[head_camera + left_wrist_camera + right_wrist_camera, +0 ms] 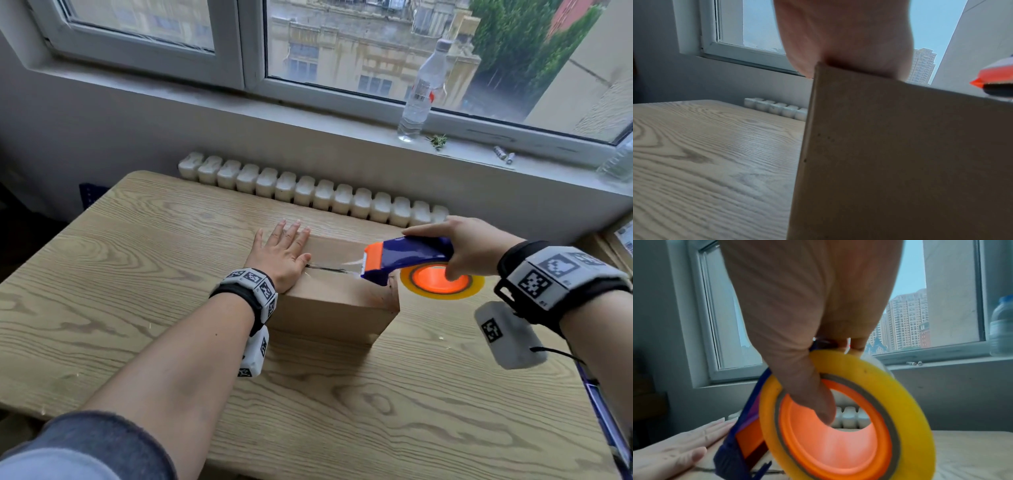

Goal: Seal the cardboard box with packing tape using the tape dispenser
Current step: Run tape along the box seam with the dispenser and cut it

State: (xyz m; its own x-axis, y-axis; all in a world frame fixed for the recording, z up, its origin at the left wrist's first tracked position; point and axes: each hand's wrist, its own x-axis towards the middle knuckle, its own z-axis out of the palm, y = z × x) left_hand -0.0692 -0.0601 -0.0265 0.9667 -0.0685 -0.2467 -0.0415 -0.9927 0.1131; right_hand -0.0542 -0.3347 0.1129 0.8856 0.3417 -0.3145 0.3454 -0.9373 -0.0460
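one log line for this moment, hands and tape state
left hand: flat on cardboard box | right hand: grips tape dispenser at seam | tape: partly across top

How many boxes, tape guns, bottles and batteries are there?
Boxes: 1
Tape guns: 1
Bottles: 2
Batteries: 2
Total: 6
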